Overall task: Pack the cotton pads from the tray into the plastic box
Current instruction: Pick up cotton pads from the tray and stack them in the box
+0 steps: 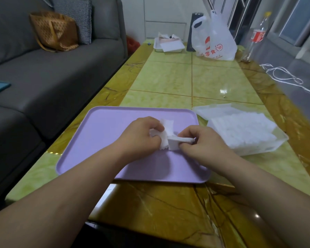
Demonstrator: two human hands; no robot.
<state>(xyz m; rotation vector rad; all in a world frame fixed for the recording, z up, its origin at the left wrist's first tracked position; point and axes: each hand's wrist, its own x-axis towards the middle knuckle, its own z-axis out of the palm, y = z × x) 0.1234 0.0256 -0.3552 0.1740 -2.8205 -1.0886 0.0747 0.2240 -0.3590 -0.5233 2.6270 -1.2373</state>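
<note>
A lilac tray (104,136) lies on the table in front of me. Over its middle, my left hand (141,135) pinches a few loose white cotton pads (166,129). My right hand (202,142) grips a small stack of cotton pads (175,142) between thumb and fingers, touching the pads in the left hand. To the right of the tray stands the clear plastic box (268,148), filled with rows of white pads (243,129), its lid (211,110) folded open at the back.
A grey sofa (43,72) with a brown bag (54,31) runs along the table's left side. At the far end sit a white tray with papers (168,44), a plastic shopping bag (215,40) and a bottle (256,36). A white cord (284,77) lies on the floor at right.
</note>
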